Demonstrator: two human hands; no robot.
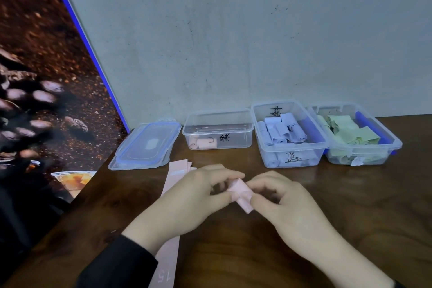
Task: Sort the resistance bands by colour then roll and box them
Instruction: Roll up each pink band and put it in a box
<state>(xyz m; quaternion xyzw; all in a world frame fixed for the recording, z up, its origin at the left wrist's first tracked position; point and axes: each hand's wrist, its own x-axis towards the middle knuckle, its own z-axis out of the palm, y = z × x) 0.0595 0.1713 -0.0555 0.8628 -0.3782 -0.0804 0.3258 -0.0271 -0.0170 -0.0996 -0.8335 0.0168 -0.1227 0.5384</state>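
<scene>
Pink rolls point(203, 143) in clear box point(243, 134)

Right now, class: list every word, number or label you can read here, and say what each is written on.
"15": printed on the flat pink resistance band lying on the wooden table, near its end.
Black handwritten marks on the clear plastic box of pink rolls: illegible.
Black marks on the clear box of pale blue rolls: illegible.

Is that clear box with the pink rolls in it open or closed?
Open. The pink-roll box has no lid on top; a blue-rimmed lid lies on the table to its left. A few pink rolls sit inside.
</scene>
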